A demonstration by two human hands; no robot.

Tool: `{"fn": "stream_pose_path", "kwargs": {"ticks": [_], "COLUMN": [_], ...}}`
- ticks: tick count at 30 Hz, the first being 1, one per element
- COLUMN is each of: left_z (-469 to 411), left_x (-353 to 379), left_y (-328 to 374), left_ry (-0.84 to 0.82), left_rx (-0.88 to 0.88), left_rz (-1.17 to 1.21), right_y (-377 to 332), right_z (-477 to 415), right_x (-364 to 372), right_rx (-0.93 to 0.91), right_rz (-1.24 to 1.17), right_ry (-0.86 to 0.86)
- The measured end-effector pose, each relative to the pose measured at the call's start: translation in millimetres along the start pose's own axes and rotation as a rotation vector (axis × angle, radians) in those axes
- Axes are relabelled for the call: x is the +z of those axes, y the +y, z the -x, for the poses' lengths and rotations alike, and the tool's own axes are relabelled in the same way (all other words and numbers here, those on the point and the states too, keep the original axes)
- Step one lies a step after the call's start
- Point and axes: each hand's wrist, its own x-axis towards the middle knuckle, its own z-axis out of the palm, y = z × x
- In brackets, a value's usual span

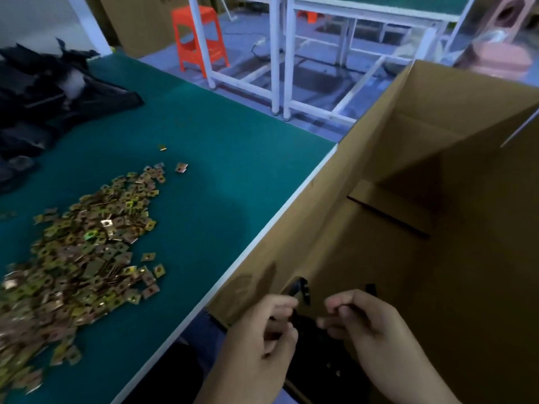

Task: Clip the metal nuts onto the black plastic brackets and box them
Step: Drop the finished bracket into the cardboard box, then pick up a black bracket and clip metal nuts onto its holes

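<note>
Two hands, left hand (259, 336) and right hand (370, 325), both pinch a black bracket (303, 288) at the open box (393, 126). I think it is boxing time: drop it in, then fetch a nut (181, 167) from the table (218, 176).

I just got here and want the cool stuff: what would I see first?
The heap of shiny gold metal nuts, spread over the left of the green table, catches the eye first. To its right, against the table edge, stands a big open cardboard box. At the bottom, the left hand and right hand pinch black brackets at the box's near corner.
</note>
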Motion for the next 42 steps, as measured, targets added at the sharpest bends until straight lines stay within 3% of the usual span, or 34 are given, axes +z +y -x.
{"fn": "stream_pose_path", "kwargs": {"ticks": [6,10,12,14,16,23,27,29,34,38,42], "left_z": [48,87,110,137,159,155,143,139,130,125,123], "left_x": [-36,-95,-138,-185,-224,-297,-320,-330,-342,-342,-341], "left_y": [19,11,-2,-22,-40,-59,-56,-59,-65,-71,-66], "left_ry": [0.258,0.777,1.066,1.32,1.45,1.52,1.563,1.557,1.651,1.713,1.739], "left_rx": [0.301,0.558,0.513,0.319,0.105,-0.264,-0.295,-0.212,0.196,0.47,0.56], "left_rz": [-0.209,-0.367,-0.371,-0.354,-0.407,-0.477,-0.409,-0.331,-0.231,-0.325,-0.556], "right_y": [-50,-92,-112,-129,-145,-208,-237,-245,-234,-218,-212], "right_z": [16,32,38,41,40,24,18,16,7,1,6], "right_x": [49,88,109,133,158,260,318,342,388,403,407], "right_rx": [-0.248,-0.501,-0.638,-0.731,-0.802,-1.028,-1.083,-1.085,-1.019,-0.996,-1.072], "right_rz": [-0.044,-0.054,-0.041,-0.036,-0.031,0.12,0.201,0.22,0.081,-0.029,-0.106], "right_ry": [-0.079,-0.179,-0.218,-0.267,-0.324,-0.451,-0.52,-0.571,-0.656,-0.674,-0.711]}}
